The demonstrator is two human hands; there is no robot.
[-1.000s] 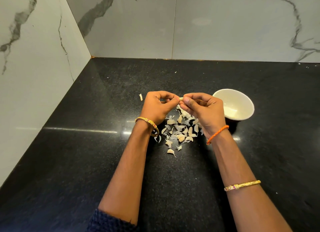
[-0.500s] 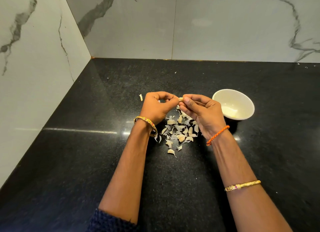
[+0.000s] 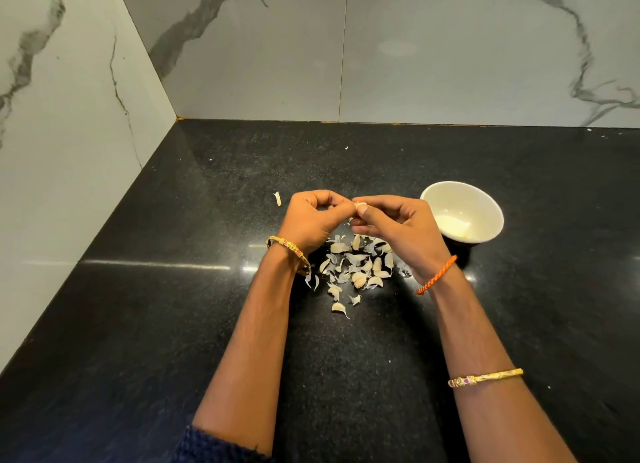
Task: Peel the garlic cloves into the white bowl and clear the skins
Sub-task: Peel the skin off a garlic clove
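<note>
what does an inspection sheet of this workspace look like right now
surface: black speckled countertop, glossy, in a corner.
job's things: white bowl to the right, pale peeled garlic inside; garlic clove pinched between both hands above the pile.
clutter: garlic skins and cloves heaped under the hands; stray skin piece left of the left hand.
hands: left hand and right hand both closed on the clove.
cables: nothing seen.
surroundings: marble-look wall tiles behind and left.

No readable text, label, brand or number anywhere; bangle detail perhaps too small.
</note>
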